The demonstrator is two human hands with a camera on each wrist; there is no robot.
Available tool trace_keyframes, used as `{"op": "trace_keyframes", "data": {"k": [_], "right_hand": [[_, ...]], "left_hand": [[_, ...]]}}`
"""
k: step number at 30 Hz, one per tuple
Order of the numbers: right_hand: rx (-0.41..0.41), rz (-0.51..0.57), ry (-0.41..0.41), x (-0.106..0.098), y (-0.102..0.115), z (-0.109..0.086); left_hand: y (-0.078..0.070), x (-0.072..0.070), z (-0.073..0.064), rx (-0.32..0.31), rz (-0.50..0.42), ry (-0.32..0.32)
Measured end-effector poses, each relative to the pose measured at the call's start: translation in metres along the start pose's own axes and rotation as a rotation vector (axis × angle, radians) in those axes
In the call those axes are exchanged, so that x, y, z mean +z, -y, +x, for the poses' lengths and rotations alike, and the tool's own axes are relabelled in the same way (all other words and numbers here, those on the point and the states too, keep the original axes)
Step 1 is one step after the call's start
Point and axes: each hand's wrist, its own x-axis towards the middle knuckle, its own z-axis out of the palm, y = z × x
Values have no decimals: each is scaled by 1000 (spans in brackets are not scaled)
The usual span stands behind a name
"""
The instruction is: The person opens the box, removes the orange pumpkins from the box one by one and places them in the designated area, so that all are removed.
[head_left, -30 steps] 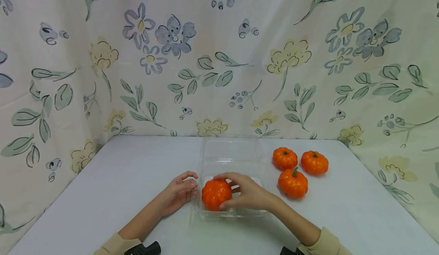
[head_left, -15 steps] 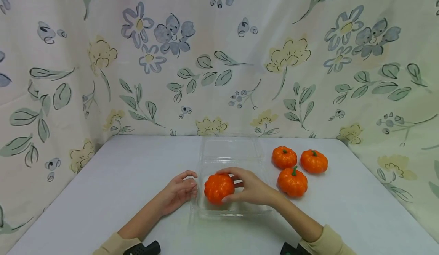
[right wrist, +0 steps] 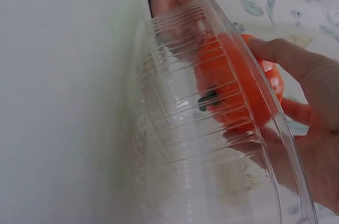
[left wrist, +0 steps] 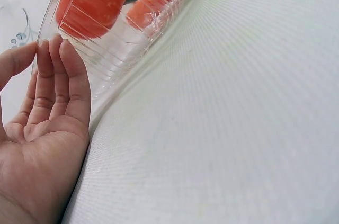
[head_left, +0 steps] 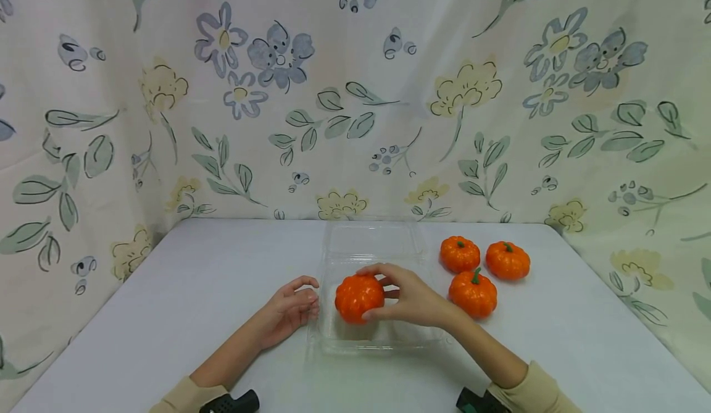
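My right hand (head_left: 408,299) grips a small orange pumpkin (head_left: 358,300) from its right side, thumb in front and fingers behind. The pumpkin is over the inside of a clear plastic container (head_left: 383,343) with its hinged lid folded open to the back. In the right wrist view its green stem (right wrist: 207,99) points down towards the container's floor. The left hand (head_left: 291,311) is at the container's left side. There, in the left wrist view, thumb and fingertips (left wrist: 74,57) pinch the clear rim (left wrist: 46,20).
Three more orange pumpkins stand right of the container: one at the back left (head_left: 460,254), one at the back right (head_left: 508,260), one in front (head_left: 473,296). All is on a white table (head_left: 233,252). A floral cloth (head_left: 333,141) hangs behind.
My right hand has lifted the pumpkin a little, moving it rightwards and away from the container's front. My left hand has stayed at the rim.
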Motion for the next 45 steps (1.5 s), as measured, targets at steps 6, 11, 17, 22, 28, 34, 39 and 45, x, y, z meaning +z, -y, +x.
{"op": "trace_keyframes", "data": {"k": [6,11,17,22,28,34,39,45], "right_hand": [[10,3,-17,-3,3,-1],[2,2,-28,-7,4,-2],[6,6,-38,-10,4,-3],[17,2,-50,-13,5,-4],[30,1,-67,-17,6,-4],[27,0,-73,-21,7,-6],[16,-4,-74,-23,8,-7],[14,3,-67,-24,9,-8]], "left_hand": [[-1,1,-1,4,-14,6],[-2,3,-2,6,-15,7],[-3,3,-2,5,-14,2],[-2,3,-2,7,-18,6],[-2,2,-2,16,-31,13],[-2,1,-2,24,-44,28],[-2,2,-2,22,-28,21],[-3,3,-1,11,-22,11]]}}
